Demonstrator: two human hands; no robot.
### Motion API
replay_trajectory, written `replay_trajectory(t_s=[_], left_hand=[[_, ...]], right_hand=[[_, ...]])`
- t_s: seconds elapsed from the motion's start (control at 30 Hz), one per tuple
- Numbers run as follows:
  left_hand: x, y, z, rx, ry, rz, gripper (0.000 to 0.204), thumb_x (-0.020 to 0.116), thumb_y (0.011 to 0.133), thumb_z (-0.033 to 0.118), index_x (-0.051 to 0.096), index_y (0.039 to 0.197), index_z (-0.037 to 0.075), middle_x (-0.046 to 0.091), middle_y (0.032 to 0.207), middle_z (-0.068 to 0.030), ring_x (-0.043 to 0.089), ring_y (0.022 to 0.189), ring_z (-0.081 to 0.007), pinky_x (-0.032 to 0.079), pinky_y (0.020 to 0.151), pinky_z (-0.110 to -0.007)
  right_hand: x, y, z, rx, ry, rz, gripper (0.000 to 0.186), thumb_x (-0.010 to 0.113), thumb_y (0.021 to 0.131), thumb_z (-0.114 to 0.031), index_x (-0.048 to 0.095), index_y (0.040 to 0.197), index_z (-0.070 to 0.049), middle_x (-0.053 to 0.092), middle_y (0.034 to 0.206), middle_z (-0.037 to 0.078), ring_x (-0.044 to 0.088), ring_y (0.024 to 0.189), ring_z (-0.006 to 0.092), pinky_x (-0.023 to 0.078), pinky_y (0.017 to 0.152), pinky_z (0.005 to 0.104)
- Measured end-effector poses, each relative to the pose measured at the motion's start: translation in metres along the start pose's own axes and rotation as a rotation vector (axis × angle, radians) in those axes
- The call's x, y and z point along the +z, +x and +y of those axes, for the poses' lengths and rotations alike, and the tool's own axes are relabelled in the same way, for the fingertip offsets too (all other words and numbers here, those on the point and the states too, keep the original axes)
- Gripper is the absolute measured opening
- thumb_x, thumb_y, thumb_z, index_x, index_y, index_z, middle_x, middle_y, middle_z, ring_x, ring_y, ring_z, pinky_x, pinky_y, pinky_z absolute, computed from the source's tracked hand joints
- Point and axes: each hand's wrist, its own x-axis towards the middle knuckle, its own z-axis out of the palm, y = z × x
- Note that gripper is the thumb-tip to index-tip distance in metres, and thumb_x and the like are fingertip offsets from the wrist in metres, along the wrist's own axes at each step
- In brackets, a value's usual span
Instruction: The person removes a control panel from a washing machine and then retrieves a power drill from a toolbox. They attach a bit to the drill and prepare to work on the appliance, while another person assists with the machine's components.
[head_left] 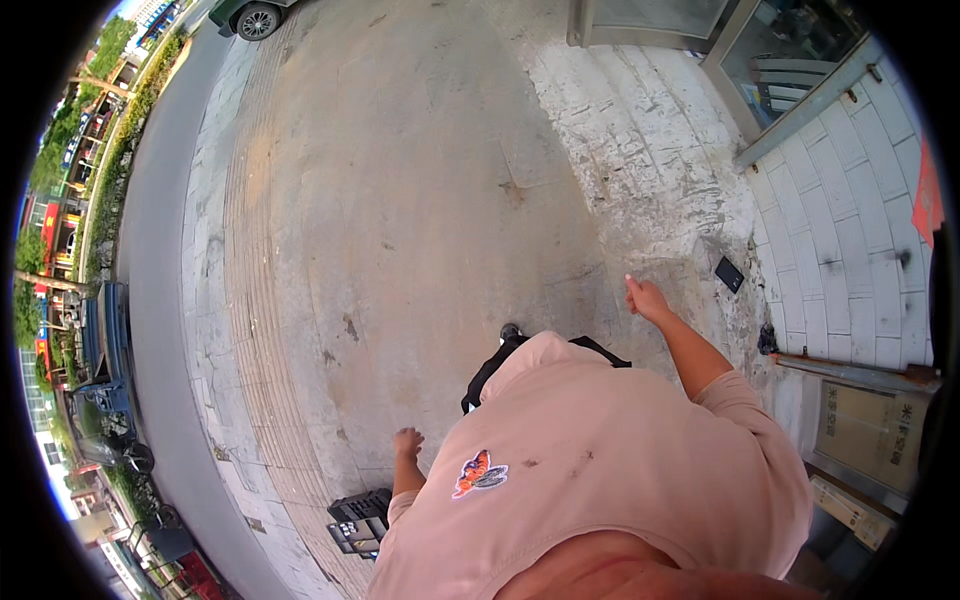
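My right hand (648,298) hangs out ahead of my body on the right, over the pavement. It is empty, its fingers loosely bent and one digit sticking out apart from the others. Lower on the left, my left hand (408,441) is beside my pink shirt (600,450), half curled with its fingertips a little apart; nothing shows in it. Neither hand touches an object. Below the shirt a dark shoe (511,332) and part of a black trouser leg show. A dark crate-like stack (358,522) stands on the ground near my left forearm.
Paving runs ahead, with a grey road (160,250) to the left. A dark car (252,18) is at the far left, and a blue cargo vehicle (108,345) by the road. At right are a white brick wall (840,225), a small black flat object (729,274) and a cardboard box (868,435).
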Motion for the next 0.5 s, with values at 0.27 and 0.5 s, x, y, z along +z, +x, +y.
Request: replay_trajectory(t_s=[0.27, 0.5], left_hand=[[0.177, 0.071, 0.753, 1.053, 0.243, -0.066, 0.039, 0.055, 0.097, 0.022, 0.059, 0.125, -0.005, 0.070, 0.110, -0.0182, 0.069, 0.096, -0.0218, 0.052, 0.086, -0.034], [0.311, 0.161, 1.003, 0.967, 0.411, -0.182, 0.043, 0.058, 0.096, 0.029, 0.059, 0.128, 0.000, 0.071, 0.110, -0.0180, 0.069, 0.099, -0.0256, 0.051, 0.090, -0.036]], right_hand=[[-0.092, 0.171, 0.003, 0.662, 0.420, 0.418, 0.069, 0.028, 0.101, -0.052, 0.058, 0.066, -0.001, 0.060, 0.057, 0.014, 0.054, 0.040, 0.0267, 0.040, 0.038, 0.0361], [-0.189, 0.551, -0.214, 0.437, 0.617, 0.626, 0.057, 0.031, 0.099, -0.038, 0.061, 0.068, -0.001, 0.063, 0.058, 0.016, 0.056, 0.042, 0.0243, 0.042, 0.040, 0.0351]])
